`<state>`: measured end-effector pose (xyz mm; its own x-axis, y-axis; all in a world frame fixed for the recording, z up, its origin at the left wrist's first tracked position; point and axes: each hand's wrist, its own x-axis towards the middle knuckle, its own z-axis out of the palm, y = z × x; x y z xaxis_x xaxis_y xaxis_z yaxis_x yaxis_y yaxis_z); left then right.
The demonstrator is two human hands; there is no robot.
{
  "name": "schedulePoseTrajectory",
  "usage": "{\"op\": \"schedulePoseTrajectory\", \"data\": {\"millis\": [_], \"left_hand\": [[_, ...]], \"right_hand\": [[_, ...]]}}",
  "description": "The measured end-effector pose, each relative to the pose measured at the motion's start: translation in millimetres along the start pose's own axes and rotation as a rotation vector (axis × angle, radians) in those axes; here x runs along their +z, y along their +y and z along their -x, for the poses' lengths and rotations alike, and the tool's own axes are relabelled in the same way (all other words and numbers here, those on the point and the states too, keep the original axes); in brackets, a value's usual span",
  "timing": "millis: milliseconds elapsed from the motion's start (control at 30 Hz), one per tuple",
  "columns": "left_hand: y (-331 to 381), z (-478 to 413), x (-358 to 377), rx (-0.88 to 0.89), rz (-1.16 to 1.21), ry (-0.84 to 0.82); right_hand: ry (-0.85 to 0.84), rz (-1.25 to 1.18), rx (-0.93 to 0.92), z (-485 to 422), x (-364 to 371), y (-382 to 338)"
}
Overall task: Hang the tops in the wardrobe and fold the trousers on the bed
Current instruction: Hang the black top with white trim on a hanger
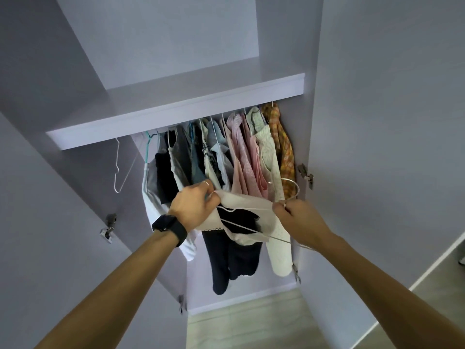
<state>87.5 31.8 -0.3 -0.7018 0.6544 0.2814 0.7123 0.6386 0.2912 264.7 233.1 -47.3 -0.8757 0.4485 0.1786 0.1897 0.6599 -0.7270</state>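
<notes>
- While both hands work just below the white wardrobe shelf [176, 107] in the head view, the left hand [193, 206] grips one edge of the pale cream lace-hemmed top [241, 204].
- The right hand [299, 219] pinches the other edge.
- The thin wire hanger [295, 185] lies crosswise inside, with its hook nearest the right hand.
- The rail is hidden under the shelf.

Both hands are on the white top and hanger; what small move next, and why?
Probably the left hand pulls the white top's strap over the hanger's shoulder: the wire runs inside the top, the right hand grips the hanger, and its hook hangs on nothing yet.
</notes>
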Motion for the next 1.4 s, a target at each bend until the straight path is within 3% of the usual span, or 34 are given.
{"op": "schedulePoseTrajectory", "data": {"millis": [100, 167, 233, 333, 400, 533, 667, 800, 867, 967, 1033, 1133, 1400], "left_hand": [[16, 10, 2, 0.187, -0.055, 0.107], [26, 11, 5, 0.214, 0.064, 0.155], [29, 10, 6, 0.177, 0.172, 0.049], [27, 12, 6, 0.208, 0.084, -0.208], [25, 12, 6, 0.235, 0.031, -0.289], [30, 4, -2, 0.234, 0.183, -0.434], [32, -1, -4, 0.281, 0.103, -0.325], [17, -1, -8, 0.169, 0.056, -0.149], [7, 1, -14, 0.119, 0.086, -0.075], [-2, 3, -26, 0.086, 0.112, -0.014], [-4, 7, -34, 0.075, 0.15, 0.027], [-9, 15, -45, 0.076, 0.215, 0.054], [-34, 38, -72, 0.06, 0.32, 0.109]], "right_hand": [[0.002, 0.072, -0.05, -9, 4, -11], [-0.002, 0.132, -0.048, -16, 9, -16], [0.052, 0.054, -0.006, -23, 14, -16], [0.146, -0.106, 0.015, -28, 15, -13], [0.148, -0.125, -0.013, -29, 15, -11], [0.151, -0.125, -0.004, -33, 14, -6], [0.237, -0.184, -0.094, -30, 18, -10], [0.586, -0.13, -0.191, -13, 17, 0], [0.491, -0.121, -0.076, -6, 20, 17], [0.061, 0.04, 0.211, -7, 41, 36], [-0.119, 0.023, 0.345, -16, 60, 41], [-0.192, -0.249, 0.533, -36, 84, 31], [-0.18, -0.371, 0.43, -83, 108, 1]]}}
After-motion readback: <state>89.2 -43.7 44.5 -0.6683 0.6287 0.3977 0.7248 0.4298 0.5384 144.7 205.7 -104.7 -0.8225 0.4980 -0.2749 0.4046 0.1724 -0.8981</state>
